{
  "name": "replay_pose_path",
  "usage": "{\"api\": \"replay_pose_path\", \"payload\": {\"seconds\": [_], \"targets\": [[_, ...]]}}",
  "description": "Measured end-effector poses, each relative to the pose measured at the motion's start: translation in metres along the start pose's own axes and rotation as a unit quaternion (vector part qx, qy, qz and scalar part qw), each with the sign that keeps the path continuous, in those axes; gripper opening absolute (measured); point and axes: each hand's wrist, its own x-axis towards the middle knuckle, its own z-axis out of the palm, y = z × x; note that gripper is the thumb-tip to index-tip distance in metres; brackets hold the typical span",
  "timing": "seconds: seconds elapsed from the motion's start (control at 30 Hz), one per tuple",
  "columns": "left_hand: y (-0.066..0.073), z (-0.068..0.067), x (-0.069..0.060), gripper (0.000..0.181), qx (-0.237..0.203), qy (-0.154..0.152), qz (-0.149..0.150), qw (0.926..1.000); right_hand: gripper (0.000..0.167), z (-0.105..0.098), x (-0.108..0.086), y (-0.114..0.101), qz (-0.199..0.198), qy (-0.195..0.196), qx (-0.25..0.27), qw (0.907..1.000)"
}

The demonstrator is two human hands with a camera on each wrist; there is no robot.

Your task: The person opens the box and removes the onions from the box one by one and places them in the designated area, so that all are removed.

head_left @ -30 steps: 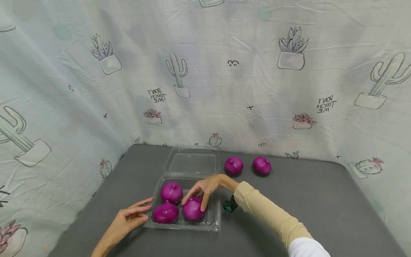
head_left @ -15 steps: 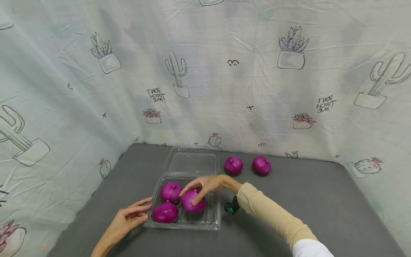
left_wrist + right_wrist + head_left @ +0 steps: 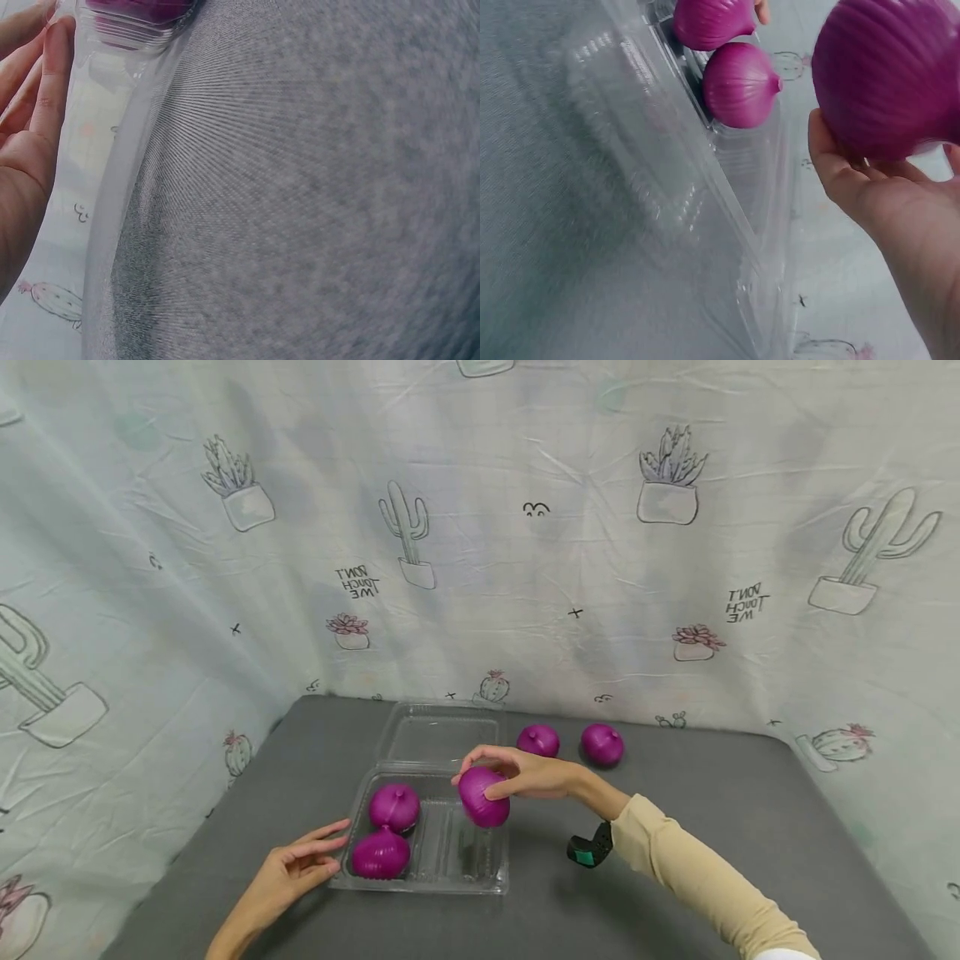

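Note:
My right hand (image 3: 528, 774) grips a purple onion (image 3: 483, 797) above the right part of a clear plastic clamshell box (image 3: 420, 887); the right wrist view shows the same onion (image 3: 889, 75) large, fingers beneath it. Two more onions sit in the box's left part, one behind (image 3: 394, 807) and one in front (image 3: 381, 854). At the box's left edge my left hand (image 3: 288, 870) has its fingers extended, their tips at the rim. In the left wrist view that hand (image 3: 30, 127) is beside the clear plastic wall (image 3: 127, 34).
The box's transparent lid (image 3: 442, 735) lies open toward the back. Behind the right hand are two loose onions, one partly covered (image 3: 538, 740), the other farther right (image 3: 602, 744). A grey table (image 3: 675, 827) meets a cactus-print curtain (image 3: 480, 527) at its back edge.
The right hand has lifted the onion from the box's right part and carried it up and to the right. My left hand has stayed at the box edge.

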Motion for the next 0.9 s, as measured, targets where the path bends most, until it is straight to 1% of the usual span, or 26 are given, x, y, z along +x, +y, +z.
{"api": "replay_pose_path", "payload": {"seconds": [0.07, 0.13, 0.23, 0.3, 0.4, 0.53, 0.63, 0.73, 0.83, 0.9], "targets": [[0.0, -0.001, 0.001, 0.034, -0.006, -0.003, 0.011, 0.9999, 0.046, 0.001, -0.011, -0.004, -0.005, 0.018, -0.016, 0.9997], [-0.001, -0.001, 0.001, 0.034, -0.009, -0.004, 0.019, 0.9998, 0.05, 0.002, -0.02, -0.007, -0.011, 0.036, -0.051, 0.998], [0.0, -0.001, 0.002, 0.034, -0.003, -0.001, 0.017, 0.9999, 0.053, 0.005, -0.032, -0.008, -0.028, 0.064, -0.099, 0.9927], [0.0, 0.0, 0.002, 0.034, 0.003, 0.002, 0.009, 0.9999, 0.051, 0.006, -0.038, -0.007, -0.036, 0.077, -0.118, 0.9894], [0.0, 0.0, 0.002, 0.034, 0.007, 0.002, 0.006, 1.0, 0.046, 0.008, -0.044, -0.004, -0.05, 0.098, -0.117, 0.9869], [-0.001, 0.0, 0.001, 0.033, 0.006, 0.002, 0.009, 0.9999, 0.051, 0.009, -0.047, -0.001, -0.061, 0.138, -0.12, 0.9812], [0.0, 0.001, 0.001, 0.032, 0.007, 0.006, 0.003, 1.0, 0.054, 0.009, -0.049, 0.0, -0.067, 0.161, -0.124, 0.9768], [0.0, 0.002, 0.001, 0.031, 0.014, 0.011, -0.008, 0.9998, 0.052, 0.008, -0.048, 0.001, -0.079, 0.17, -0.129, 0.9738], [0.001, 0.002, 0.001, 0.031, 0.015, 0.013, -0.011, 0.9997, 0.054, 0.009, -0.048, 0.003, -0.076, 0.173, -0.133, 0.9731], [0.002, 0.002, 0.001, 0.031, 0.017, 0.013, -0.011, 0.9997, 0.056, 0.01, -0.048, 0.003, -0.064, 0.174, -0.136, 0.9734]]}}
